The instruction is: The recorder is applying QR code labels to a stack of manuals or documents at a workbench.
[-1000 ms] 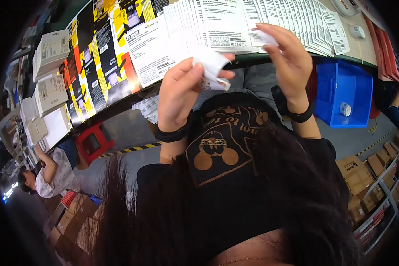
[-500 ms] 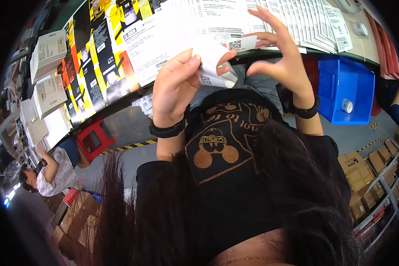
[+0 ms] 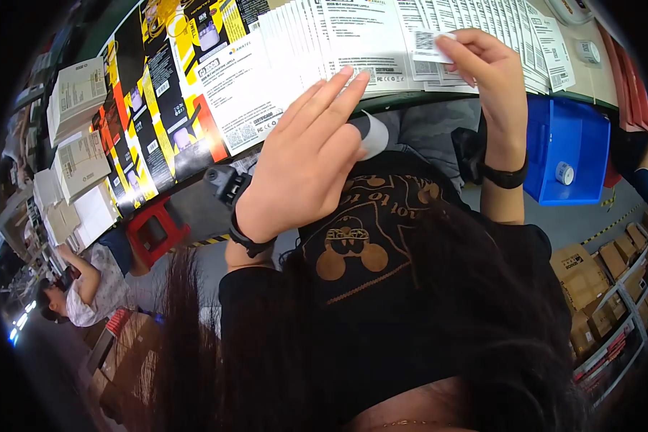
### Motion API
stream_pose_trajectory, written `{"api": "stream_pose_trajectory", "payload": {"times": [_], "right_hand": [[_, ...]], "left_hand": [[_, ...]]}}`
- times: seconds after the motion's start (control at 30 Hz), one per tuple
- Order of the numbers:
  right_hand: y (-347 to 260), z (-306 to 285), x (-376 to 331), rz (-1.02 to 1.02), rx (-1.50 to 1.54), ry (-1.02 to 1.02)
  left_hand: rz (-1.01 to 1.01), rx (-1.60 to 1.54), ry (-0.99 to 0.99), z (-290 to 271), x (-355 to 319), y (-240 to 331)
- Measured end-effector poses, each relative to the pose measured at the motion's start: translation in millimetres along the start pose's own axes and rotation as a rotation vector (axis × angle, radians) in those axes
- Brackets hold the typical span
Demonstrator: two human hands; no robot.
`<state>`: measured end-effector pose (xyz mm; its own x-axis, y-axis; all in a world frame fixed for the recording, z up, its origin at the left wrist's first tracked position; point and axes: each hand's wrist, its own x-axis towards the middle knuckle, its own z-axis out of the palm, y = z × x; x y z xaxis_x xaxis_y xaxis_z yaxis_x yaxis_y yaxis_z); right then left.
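Observation:
My right hand [image 3: 486, 65] pinches a small white sticker [image 3: 425, 47] with a black square code, just over the fanned printed sheets. My left hand [image 3: 302, 162] is back-up with two fingers stretched onto the lower edge of a white printed sheet [image 3: 363, 39]. Its other fingers are curled, and a curled white label strip [image 3: 376, 137] sticks out from beneath them; the grip itself is hidden. More overlapping white sheets [image 3: 295, 32] lie to both sides along the table.
Black-and-yellow printed boxes [image 3: 162, 108] and stacks of small white cards [image 3: 79, 90] cover the table's left. A blue bin [image 3: 565, 151] at right holds a white roll [image 3: 564, 173]; another white roll [image 3: 587, 51] stands on the table. A red stool [image 3: 155, 232] and a co-worker [image 3: 93, 284] are at left.
My right hand has pulled the sticker off the strip and moved up and right with it. My left hand has turned back-up and reached onto the sheets.

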<state>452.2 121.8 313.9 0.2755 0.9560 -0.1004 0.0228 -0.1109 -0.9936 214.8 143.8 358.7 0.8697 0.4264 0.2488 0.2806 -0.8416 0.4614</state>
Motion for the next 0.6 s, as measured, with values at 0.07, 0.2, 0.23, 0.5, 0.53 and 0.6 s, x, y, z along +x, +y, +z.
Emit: {"api": "stream_pose_trajectory", "payload": {"times": [0.07,0.2,0.23,0.5,0.53,0.6], "right_hand": [[2.7,4.3,8.6,0.111,-0.105,-0.051],[25.4,18.9,26.7,0.022,-0.182,-0.112],[28.9,21.9,27.9,0.028,-0.180,-0.106],[36.2,30.4,30.8,0.117,-0.131,-0.089],[36.7,29.9,30.9,0.124,-0.114,-0.094],[37.3,29.0,30.8,0.138,-0.080,-0.105]], "left_hand": [[-0.023,0.048,-0.043,7.0,0.6,-3.2],[-0.075,0.153,-0.142,24.7,-3.5,-7.1],[-0.087,0.160,-0.156,27.7,-4.2,-8.1],[-0.050,0.231,-0.186,33.1,-4.7,-13.6],[-0.052,0.224,-0.184,33.2,-4.8,-13.7],[-0.071,0.210,-0.179,33.3,-4.6,-12.5]]}}
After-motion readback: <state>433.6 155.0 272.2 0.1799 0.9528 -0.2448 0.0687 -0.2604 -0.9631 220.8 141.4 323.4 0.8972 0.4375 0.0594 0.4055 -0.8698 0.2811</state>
